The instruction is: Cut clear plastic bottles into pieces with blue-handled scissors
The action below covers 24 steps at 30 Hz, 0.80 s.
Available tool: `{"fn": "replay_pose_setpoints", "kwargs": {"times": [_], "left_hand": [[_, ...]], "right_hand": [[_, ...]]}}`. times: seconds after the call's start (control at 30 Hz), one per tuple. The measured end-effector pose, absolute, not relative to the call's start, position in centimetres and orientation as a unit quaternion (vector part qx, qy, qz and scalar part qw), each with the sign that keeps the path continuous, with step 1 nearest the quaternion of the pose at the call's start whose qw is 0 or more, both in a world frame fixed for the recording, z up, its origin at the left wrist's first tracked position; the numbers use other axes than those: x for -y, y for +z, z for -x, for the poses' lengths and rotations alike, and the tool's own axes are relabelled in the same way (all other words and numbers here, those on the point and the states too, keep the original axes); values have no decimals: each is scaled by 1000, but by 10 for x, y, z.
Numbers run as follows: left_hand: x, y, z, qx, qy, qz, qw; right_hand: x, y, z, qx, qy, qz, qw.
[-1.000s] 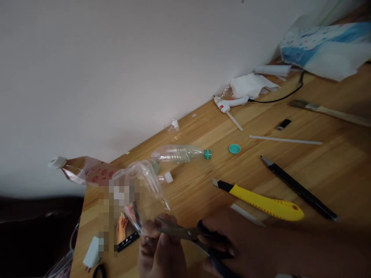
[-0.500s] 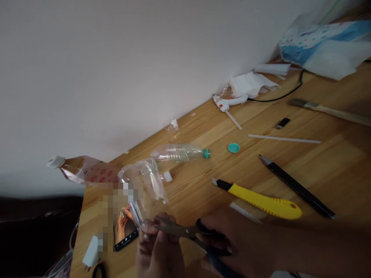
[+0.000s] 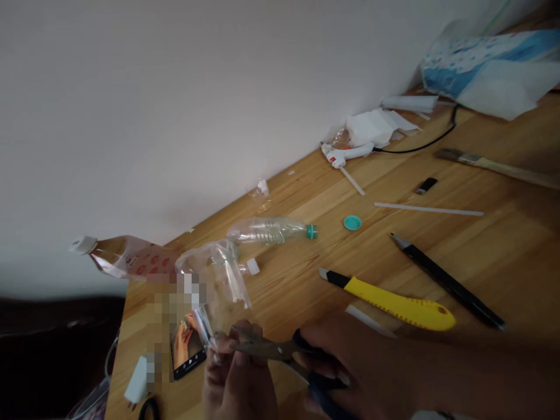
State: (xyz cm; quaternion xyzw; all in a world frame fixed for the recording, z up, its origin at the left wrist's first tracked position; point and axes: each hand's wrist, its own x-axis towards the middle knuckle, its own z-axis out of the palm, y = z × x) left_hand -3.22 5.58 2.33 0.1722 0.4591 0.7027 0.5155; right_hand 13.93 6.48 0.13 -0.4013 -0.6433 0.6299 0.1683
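My left hand is closed, with the fingers pinching the lower edge of a clear plastic bottle piece. That piece is see-through and curved, and its exact outline is hard to make out. Scissors with dark handles are in my right hand, which has its fingers through the loops. Their blades are slightly apart and point left, the tips right at my left fingertips. Whether the blades touch the plastic cannot be made out.
Behind lie a clear bottle, a teal cap and a glue gun. To the right are a yellow utility knife, a black pen and a brush. A phone, a pink-labelled bottle and a charger are left.
Both hands, the scissors and the clear plastic piece have shifted very slightly left. The grips look the same.
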Motion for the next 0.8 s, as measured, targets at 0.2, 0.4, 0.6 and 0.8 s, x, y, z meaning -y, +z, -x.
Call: {"fn": "replay_pose_setpoints", "kwargs": {"times": [0.2, 0.4, 0.6, 0.8], "left_hand": [[-58, 28, 31, -475, 701, -186, 499], [-56, 33, 29, -466, 687, -181, 527], [-55, 34, 28, -478, 689, -190, 511], [-55, 32, 30, -486, 678, -184, 521]], "right_hand": [[-66, 0, -140, 655, 622, 394, 172], [-66, 5, -138, 654, 615, 406, 168], [-65, 7, -135, 674, 580, 413, 200], [-65, 6, -141, 696, 566, 400, 187]]}}
